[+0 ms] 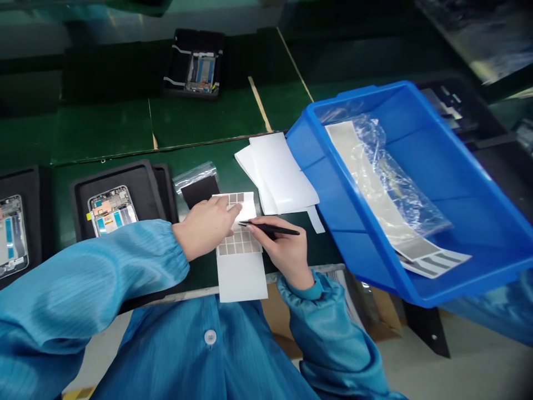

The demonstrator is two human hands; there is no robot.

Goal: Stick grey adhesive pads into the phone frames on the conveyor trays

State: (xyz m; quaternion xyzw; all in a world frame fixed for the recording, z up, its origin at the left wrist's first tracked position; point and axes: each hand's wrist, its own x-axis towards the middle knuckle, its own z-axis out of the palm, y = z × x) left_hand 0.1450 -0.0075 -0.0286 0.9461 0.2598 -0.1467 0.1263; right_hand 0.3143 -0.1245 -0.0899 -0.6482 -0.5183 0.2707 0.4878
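A white backing sheet (241,272) with a grid of small grey sticker squares lies at the table's front edge. My left hand (206,225) rests on its upper part, fingers curled down and pressing the sheet flat. My right hand (285,250) is closed around black tweezers (270,228), whose tip points left onto the grey squares beside my left fingertips. Both arms wear blue smock sleeves.
A black tray with an opened phone frame (111,210) sits to the left, another (12,233) at the far left, a third tray (195,64) at the back. White sheets (278,172) and a plastic bag with a dark pad (200,189) lie behind. A blue bin (478,222) with sticker strips stands right.
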